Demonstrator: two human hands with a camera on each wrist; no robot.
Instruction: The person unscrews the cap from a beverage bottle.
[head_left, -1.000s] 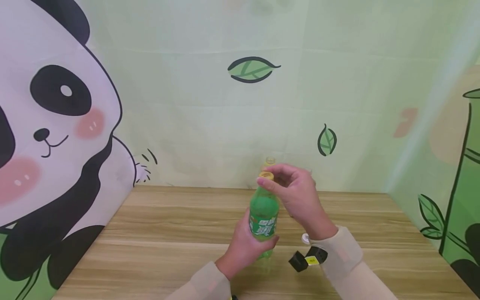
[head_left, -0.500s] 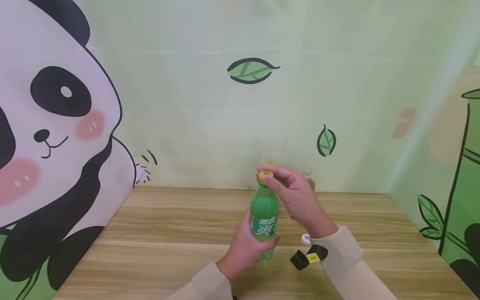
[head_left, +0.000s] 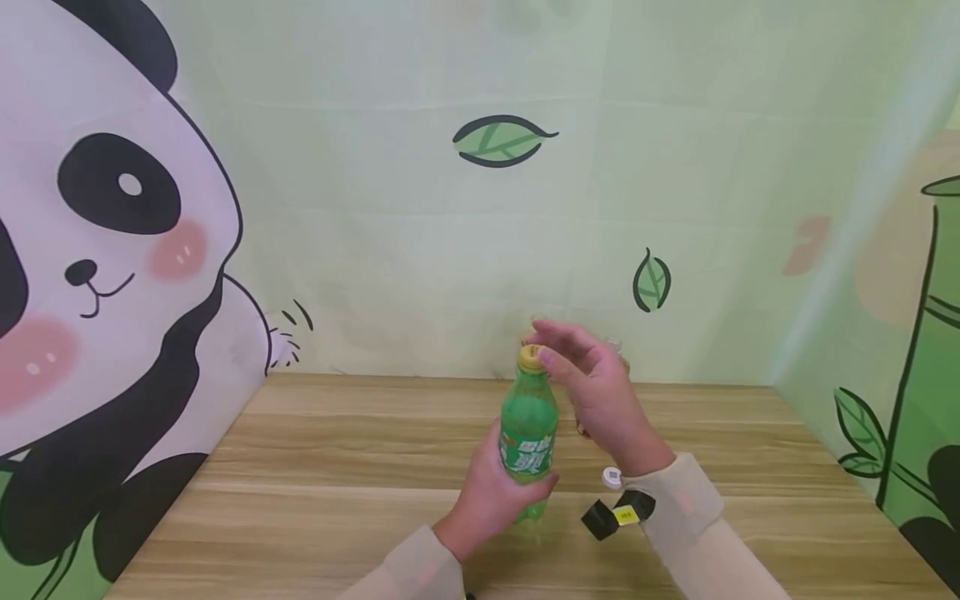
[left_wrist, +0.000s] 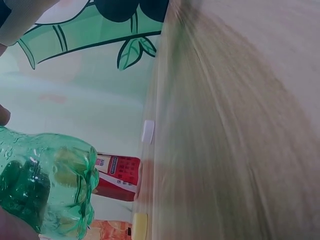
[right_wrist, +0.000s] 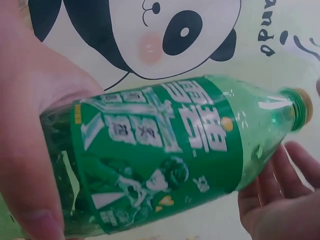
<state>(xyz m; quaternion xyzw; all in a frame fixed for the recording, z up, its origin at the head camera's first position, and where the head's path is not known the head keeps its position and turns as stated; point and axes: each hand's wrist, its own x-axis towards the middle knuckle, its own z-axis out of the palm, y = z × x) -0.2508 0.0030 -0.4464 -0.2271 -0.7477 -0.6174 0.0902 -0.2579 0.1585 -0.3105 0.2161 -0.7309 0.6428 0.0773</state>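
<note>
My left hand (head_left: 498, 492) grips a green plastic soda bottle (head_left: 528, 417) around its lower half, upright above the wooden table. A yellow cap (head_left: 531, 357) sits on the bottle's mouth. Beside it is my right hand (head_left: 600, 387), the thumb right at the cap's side and the fingers spread loosely behind. The right wrist view shows the bottle's green label (right_wrist: 160, 150) and the right hand's fingers (right_wrist: 270, 185) extended, apart from the cap. In the left wrist view the bottle's clear, ridged base (left_wrist: 65, 180) shows; most of the left hand is out of frame there.
A white cap (head_left: 612, 477) lies on the table (head_left: 360, 467) near the right wrist. Behind the right hand a clear bottle mouth (head_left: 615, 344) shows. The left wrist view has a red-labelled bottle (left_wrist: 118, 176), an orange-labelled one (left_wrist: 110, 230) and a yellow cap (left_wrist: 140, 226).
My right fingers held the yellow cap half a second ago; now they have loosened and lifted off, the thumb staying close. The left hand and bottle have barely moved.
</note>
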